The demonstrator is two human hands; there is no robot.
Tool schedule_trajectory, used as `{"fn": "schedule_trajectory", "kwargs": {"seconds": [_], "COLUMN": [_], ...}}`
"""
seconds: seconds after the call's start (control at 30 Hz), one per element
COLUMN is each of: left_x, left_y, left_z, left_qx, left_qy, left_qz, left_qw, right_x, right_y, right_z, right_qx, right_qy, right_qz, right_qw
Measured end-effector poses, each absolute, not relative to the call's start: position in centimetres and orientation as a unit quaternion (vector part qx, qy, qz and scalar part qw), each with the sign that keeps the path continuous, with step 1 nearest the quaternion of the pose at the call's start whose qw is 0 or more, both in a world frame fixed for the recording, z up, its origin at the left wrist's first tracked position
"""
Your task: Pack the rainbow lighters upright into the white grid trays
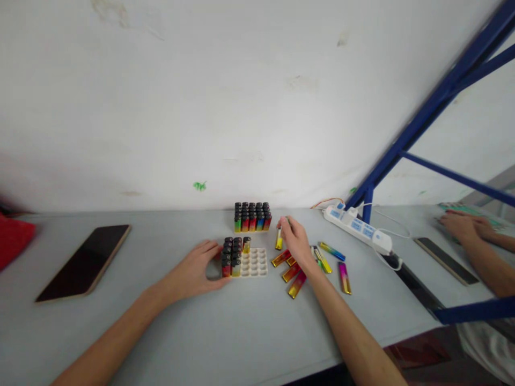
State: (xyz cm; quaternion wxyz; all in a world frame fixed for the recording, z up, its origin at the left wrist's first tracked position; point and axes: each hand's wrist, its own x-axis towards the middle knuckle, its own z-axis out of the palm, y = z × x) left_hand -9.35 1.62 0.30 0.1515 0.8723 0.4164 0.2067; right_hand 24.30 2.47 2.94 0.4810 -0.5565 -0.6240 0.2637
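A white tray (254,264) with rows of round-edged slots lies on the table, its left part filled with several upright lighters (236,257) with black tops and shiny coloured bodies. My left hand (197,271) curves round the tray's left end, thumb at the front and fingers at the back, holding it. To the right of the tray, my right hand (295,236) is closed on a yellow lighter (278,239), pinched at its upper end. Beneath and beside that forearm lie several loose lighters (298,284) in red, gold, purple and blue. Part of this pile is hidden by the arm.
Behind the tray stands a full block of upright lighters (252,217). A dark phone (86,262) lies on the left. On the right are a white power strip (358,228), a blue metal frame (386,166) and another person's hands (466,222) beyond it.
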Motion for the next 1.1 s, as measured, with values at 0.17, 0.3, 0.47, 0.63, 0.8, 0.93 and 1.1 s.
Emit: {"fn": "schedule_trajectory", "kwargs": {"seconds": [0.17,0.3,0.47,0.63,0.8,0.93,1.1], "left_x": [-9.1,-9.3,-9.6,-9.4,-9.2,-9.2,-9.0], "left_y": [1.5,1.5,1.7,1.6,1.4,1.4,1.4], "left_z": [0.7,0.5,0.1,0.2,0.6,0.9,1.1], "left_qx": [0.870,0.865,0.867,0.868,0.870,0.870,0.871], "left_qy": [0.415,0.421,0.424,0.422,0.418,0.416,0.410], "left_qz": [0.210,0.214,0.208,0.209,0.210,0.215,0.214], "left_qw": [0.162,0.168,0.158,0.158,0.155,0.155,0.163], "right_x": [21.5,20.9,20.3,20.2,20.2,20.4,20.6], "right_y": [0.7,0.3,0.0,-0.2,-0.2,-0.1,-0.1], "right_z": [3.5,3.2,3.2,3.4,3.2,3.0,2.8], "right_qx": [-0.567,-0.570,-0.563,-0.557,-0.562,-0.567,-0.547], "right_qy": [-0.640,-0.652,-0.655,-0.666,-0.668,-0.670,-0.694], "right_qz": [0.252,0.262,0.276,0.277,0.269,0.261,0.250], "right_qw": [0.454,0.426,0.422,0.413,0.406,0.401,0.396]}}
